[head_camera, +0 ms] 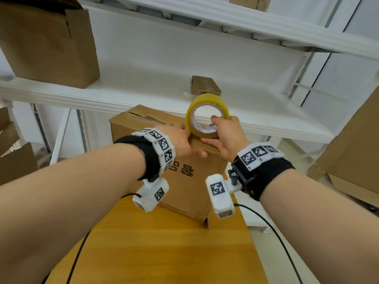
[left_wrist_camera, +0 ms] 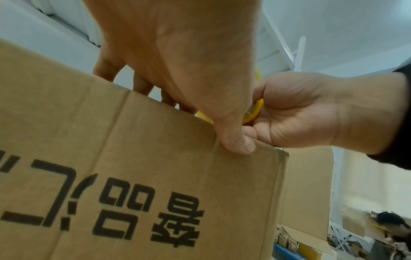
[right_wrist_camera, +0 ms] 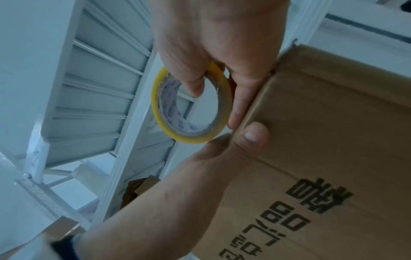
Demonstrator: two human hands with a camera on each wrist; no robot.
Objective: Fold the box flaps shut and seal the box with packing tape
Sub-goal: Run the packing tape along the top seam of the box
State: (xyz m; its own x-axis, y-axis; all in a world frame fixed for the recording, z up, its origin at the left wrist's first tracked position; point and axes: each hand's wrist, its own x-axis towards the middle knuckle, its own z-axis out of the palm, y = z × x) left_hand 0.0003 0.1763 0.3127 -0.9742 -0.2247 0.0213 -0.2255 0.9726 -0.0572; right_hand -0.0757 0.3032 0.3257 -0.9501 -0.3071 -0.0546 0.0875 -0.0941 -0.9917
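Note:
A brown cardboard box (head_camera: pixel 184 187) with black print stands on the wooden table (head_camera: pixel 164 247), its top flaps folded down. My left hand (head_camera: pixel 182 140) lies over the near top edge, fingers straight across the top. Its thumb (left_wrist_camera: pixel 235 142) presses on the front face just below the edge. My right hand (head_camera: pixel 227 136) grips a yellowish roll of packing tape (head_camera: pixel 207 103), fingers hooked through the core. The roll stands on edge at the box's near top edge, beside the left fingers. In the right wrist view the tape roll (right_wrist_camera: pixel 193 140) touches the box (right_wrist_camera: pixel 333 123) next to the left thumb (right_wrist_camera: pixel 251 135).
White metal shelving (head_camera: pixel 143 95) rises right behind the box. A small taped box (head_camera: pixel 205 87) and a large open carton (head_camera: pixel 47 42) sit on it. More cardboard leans at the right (head_camera: pixel 352 144) and left (head_camera: pixel 14 152). Black cables trail over the table.

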